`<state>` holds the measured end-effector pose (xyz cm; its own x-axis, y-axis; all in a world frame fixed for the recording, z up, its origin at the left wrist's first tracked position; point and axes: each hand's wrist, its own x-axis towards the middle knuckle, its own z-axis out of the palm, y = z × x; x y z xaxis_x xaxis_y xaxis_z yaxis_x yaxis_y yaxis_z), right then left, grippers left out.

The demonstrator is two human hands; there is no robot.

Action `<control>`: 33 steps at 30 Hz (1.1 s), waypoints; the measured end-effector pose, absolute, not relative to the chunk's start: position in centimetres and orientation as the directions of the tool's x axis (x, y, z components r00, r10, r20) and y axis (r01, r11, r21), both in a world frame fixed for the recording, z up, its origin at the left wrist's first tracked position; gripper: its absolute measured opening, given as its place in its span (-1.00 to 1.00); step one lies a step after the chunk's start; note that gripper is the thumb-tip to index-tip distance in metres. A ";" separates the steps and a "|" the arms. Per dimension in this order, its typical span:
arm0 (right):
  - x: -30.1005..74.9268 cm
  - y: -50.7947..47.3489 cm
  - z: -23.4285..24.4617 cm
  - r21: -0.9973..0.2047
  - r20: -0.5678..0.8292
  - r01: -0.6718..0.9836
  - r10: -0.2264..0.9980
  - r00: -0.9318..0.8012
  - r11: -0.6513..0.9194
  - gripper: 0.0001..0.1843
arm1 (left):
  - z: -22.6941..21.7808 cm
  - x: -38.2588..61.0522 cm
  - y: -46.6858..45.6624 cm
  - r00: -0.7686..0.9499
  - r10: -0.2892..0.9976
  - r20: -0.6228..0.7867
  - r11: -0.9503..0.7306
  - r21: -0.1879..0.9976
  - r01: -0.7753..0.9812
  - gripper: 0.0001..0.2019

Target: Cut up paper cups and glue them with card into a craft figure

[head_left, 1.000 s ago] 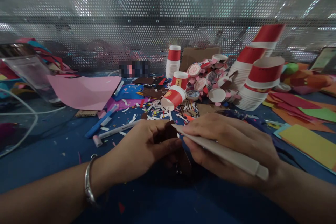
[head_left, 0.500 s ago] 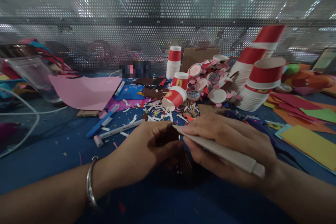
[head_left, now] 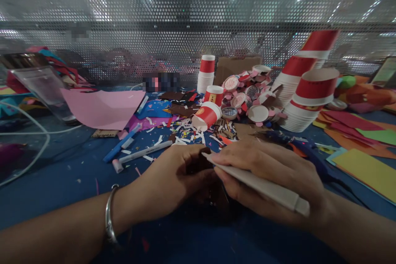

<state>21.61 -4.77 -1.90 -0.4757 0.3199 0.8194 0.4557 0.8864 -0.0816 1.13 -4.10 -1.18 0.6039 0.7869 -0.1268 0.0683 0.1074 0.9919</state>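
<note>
My left hand [head_left: 173,181], with a silver bangle at its wrist, is closed on a dark brown piece [head_left: 204,152] that looks like paper or card. The fingers and deep shadow hide most of this piece, and two small shiny dots show low on it. In my right hand [head_left: 272,169] lies a pale beige, pen-shaped tool [head_left: 262,185]. Its narrow tip points left, at the upper edge of the brown piece; I cannot tell whether they touch. Its thicker blunt end sticks out toward my right wrist.
Paper scraps [head_left: 185,128] litter the blue table beyond my hands, around a tipped red cup [head_left: 207,116]. Stacked paper cups [head_left: 297,115] and coloured sheets [head_left: 365,173] stand and lie right. Markers [head_left: 145,152], a pink sheet [head_left: 105,107] and a clear bottle [head_left: 46,86] are left.
The tool's tip and my right hand have shifted slightly left and down against the brown piece. Both grips stay the same. The whole view has shifted a little.
</note>
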 end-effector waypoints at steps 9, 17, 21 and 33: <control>21.7 -4.8 -1.7 -0.059 0.809 0.447 0.305 -0.503 0.893 -0.82 | -1.1 1.1 -3.9 0.583 0.804 -0.120 0.069 0.992 0.108 -0.81; 21.8 -4.6 -1.9 -0.054 0.827 0.493 0.316 -0.465 0.868 -0.79 | -1.2 0.9 -4.0 0.590 0.799 -0.116 0.028 0.987 0.156 -0.77; 21.9 -4.6 -1.9 -0.052 0.828 0.491 0.313 -0.465 0.869 -0.79 | -1.3 1.0 -4.1 0.591 0.798 -0.116 0.027 0.987 0.156 -0.80; 21.7 -4.4 -1.6 -0.045 0.833 0.500 0.309 -0.459 0.865 -0.80 | -1.0 0.8 -4.1 0.583 0.804 -0.115 -0.004 0.980 0.198 -0.79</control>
